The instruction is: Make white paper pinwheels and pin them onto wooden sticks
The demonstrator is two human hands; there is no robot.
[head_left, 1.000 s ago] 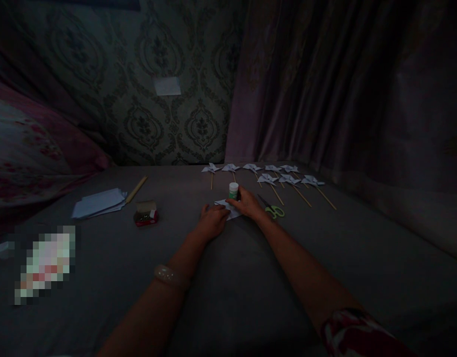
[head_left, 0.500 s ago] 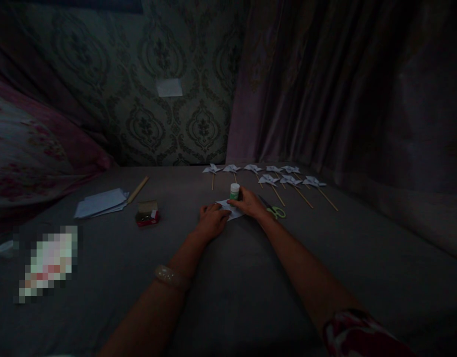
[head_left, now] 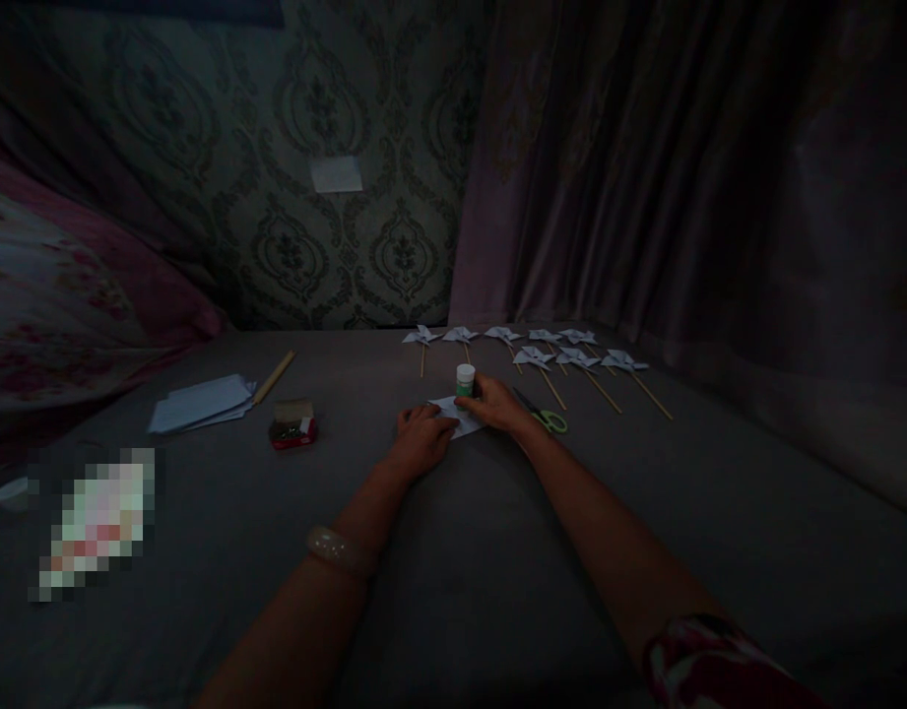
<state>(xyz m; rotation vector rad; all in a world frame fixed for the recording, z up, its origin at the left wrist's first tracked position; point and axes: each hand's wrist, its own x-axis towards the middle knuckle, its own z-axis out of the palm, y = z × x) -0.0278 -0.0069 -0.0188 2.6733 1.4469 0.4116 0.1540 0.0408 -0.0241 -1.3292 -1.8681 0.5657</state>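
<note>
A small white-capped bottle with a green label (head_left: 465,387) stands upright over a white sheet of paper (head_left: 466,425). My right hand (head_left: 495,404) grips this bottle from its right side. On the paper's left part, my left hand (head_left: 423,435) lies flat with its fingers stretched out, pressing the sheet to the table. Both hands partly cover the paper. Just right of my right hand rests a pair of green-handled scissors (head_left: 552,422), their blades partly visible.
Several white paper pinwheels on sticks (head_left: 534,358) lie at the back right of the grey-covered table (head_left: 453,591). To the left are an open red box of small metal pieces (head_left: 293,431), a stack of paper (head_left: 202,402) and wooden sticks (head_left: 274,377).
Hardly anything differs. My right hand and its fingers have shifted very slightly around the bottle, while my left hand stays in place on the paper.
</note>
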